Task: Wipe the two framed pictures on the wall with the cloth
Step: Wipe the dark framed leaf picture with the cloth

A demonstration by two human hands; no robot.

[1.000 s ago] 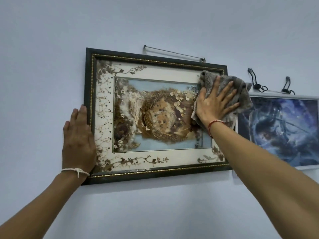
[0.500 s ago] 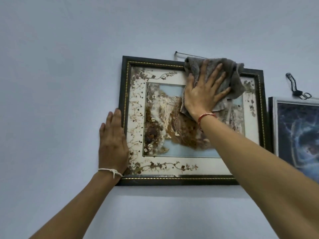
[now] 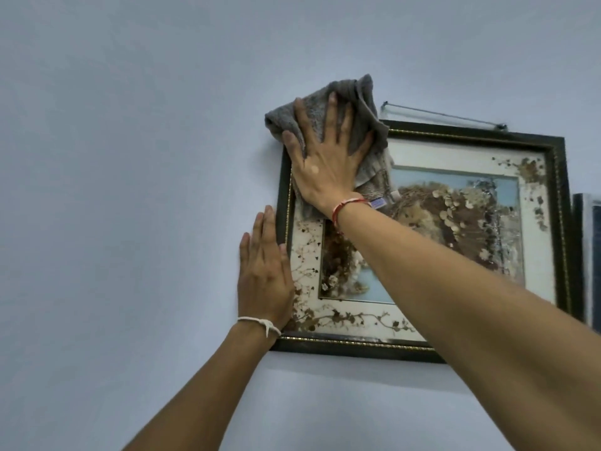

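Note:
A dark-framed picture [image 3: 557, 203] of a dried-flower nest hangs on the pale wall. My right hand [image 3: 325, 164] presses a grey cloth [image 3: 367, 102] flat against its top left corner, fingers spread; the cloth covers that corner and spills onto the wall. My left hand [image 3: 265, 275] lies flat, fingers together, on the picture's left edge and the wall beside it. A second picture [image 3: 590, 262], dark blue, shows only as a sliver at the right edge of the view. My right forearm hides the first picture's lower right part.
A thin metal hanging rod [image 3: 445, 116] runs along the wall just above the first picture's top edge. Bare pale wall [image 3: 130, 190] spreads to the left, above and below.
My right hand has swept the cloth leftward along the top of the picture, from its top right corner to its top left. The view has turned left; my left hand stays on the left edge.

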